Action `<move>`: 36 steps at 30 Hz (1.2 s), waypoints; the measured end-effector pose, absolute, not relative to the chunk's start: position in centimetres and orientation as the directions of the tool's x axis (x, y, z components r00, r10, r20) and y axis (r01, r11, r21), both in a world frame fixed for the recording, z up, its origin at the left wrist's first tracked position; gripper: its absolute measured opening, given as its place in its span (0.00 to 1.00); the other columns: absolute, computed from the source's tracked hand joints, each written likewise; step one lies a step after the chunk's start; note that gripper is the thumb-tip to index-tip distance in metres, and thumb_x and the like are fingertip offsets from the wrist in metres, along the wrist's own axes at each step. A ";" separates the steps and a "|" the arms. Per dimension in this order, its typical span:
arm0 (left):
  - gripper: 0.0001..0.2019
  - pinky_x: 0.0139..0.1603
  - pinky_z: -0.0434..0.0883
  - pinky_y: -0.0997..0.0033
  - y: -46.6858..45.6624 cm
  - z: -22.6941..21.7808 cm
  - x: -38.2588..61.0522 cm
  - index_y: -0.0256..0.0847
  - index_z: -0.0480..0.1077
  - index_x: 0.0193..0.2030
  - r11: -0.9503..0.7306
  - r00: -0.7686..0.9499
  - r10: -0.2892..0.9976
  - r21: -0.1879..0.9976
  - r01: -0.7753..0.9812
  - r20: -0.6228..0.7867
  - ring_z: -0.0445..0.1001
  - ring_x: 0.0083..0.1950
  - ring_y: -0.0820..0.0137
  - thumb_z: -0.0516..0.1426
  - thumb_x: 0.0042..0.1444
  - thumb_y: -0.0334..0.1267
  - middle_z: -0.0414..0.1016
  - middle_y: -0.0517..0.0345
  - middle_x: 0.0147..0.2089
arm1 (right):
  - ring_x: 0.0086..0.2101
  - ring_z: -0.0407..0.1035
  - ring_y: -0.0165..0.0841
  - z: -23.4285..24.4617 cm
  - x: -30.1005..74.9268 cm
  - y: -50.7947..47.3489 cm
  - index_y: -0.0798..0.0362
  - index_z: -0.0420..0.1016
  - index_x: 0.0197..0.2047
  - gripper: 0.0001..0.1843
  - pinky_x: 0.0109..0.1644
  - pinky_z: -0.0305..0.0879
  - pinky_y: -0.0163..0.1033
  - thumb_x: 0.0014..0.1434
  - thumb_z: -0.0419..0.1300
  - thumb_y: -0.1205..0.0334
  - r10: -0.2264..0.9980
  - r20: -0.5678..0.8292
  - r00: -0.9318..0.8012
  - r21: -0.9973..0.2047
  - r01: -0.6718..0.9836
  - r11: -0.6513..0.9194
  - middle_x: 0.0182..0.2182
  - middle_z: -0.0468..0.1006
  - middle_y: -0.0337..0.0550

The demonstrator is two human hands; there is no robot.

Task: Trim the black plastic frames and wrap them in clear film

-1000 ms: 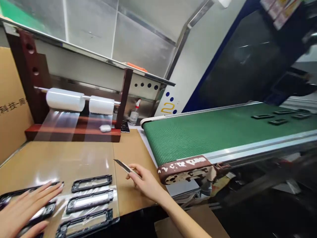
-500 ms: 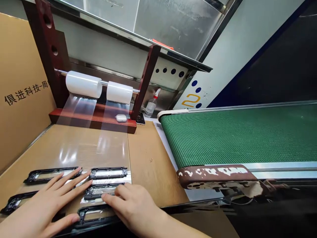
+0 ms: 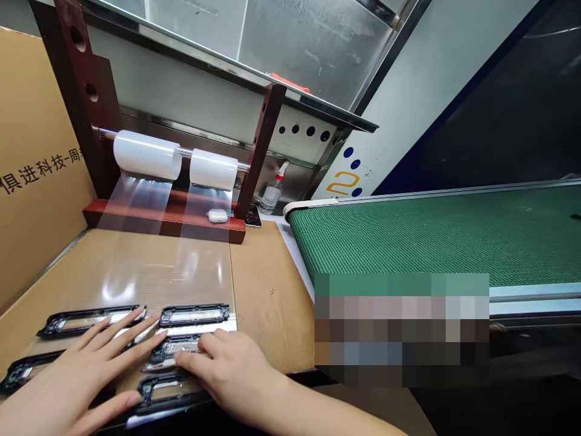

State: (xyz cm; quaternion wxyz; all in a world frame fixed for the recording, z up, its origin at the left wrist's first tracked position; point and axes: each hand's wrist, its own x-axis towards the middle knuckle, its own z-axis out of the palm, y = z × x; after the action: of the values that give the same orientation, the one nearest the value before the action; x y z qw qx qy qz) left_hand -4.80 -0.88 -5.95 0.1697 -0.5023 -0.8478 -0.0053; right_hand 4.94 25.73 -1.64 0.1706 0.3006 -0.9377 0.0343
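Observation:
Several black rectangular plastic frames (image 3: 194, 315) lie in two columns on a brown table (image 3: 267, 303), under clear film (image 3: 181, 266) drawn from two white rolls (image 3: 146, 155). My left hand (image 3: 86, 369) lies flat on the film, fingers spread across the gap between the columns. My right hand (image 3: 231, 369) rests on the right column's middle frame. Its fingers are curled, with the index finger pointing left along the film's edge. Anything under its palm is hidden.
A dark red wooden roll stand (image 3: 167, 221) holds a white earbud case (image 3: 217, 215), with a phone (image 3: 253, 217) and spray bottle (image 3: 272, 195) beside it. A cardboard box (image 3: 31, 175) walls the left. A green conveyor belt (image 3: 431, 236) runs along the right.
One second ago my right hand held a thin blade off to the right of the film. It has since come left onto the frames, and the blade no longer shows. The view swung left.

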 end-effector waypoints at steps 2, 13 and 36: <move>0.34 0.56 0.72 0.47 -1.0 -6.0 -5.0 0.63 0.44 0.70 0.461 -0.398 0.870 -0.196 0.865 0.290 0.63 0.67 0.52 0.52 0.59 0.57 0.58 0.65 0.69 | 0.29 0.63 0.31 -1.5 4.9 25.7 0.47 0.68 0.51 0.13 0.28 0.54 0.36 0.64 0.59 0.62 -0.552 0.316 -0.772 0.043 -0.570 0.821 0.30 0.69 0.34; 0.33 0.57 0.71 0.45 -0.6 -5.5 -4.9 0.67 0.45 0.69 0.497 -0.435 0.840 -0.136 0.857 0.325 0.65 0.65 0.51 0.53 0.58 0.59 0.61 0.65 0.68 | 0.31 0.65 0.31 0.4 5.1 25.6 0.47 0.67 0.54 0.15 0.30 0.60 0.36 0.64 0.60 0.63 -0.571 0.174 -0.803 0.068 -0.568 0.820 0.32 0.71 0.35; 0.36 0.43 0.80 0.50 0.0 -3.3 -4.6 0.55 0.50 0.69 0.407 -0.261 0.872 -0.319 0.856 0.414 0.73 0.57 0.49 0.53 0.57 0.61 0.64 0.55 0.65 | 0.27 0.64 0.30 0.1 5.5 26.1 0.45 0.64 0.58 0.20 0.27 0.56 0.36 0.64 0.59 0.63 -0.560 0.202 -0.804 0.091 -0.554 0.828 0.29 0.69 0.34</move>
State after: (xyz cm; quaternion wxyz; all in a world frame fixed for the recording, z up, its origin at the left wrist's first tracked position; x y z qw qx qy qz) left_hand -4.62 0.03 -3.25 0.2713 -0.5442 -0.7937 0.0151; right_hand 5.49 26.15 0.14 0.1107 0.2931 -0.9495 -0.0139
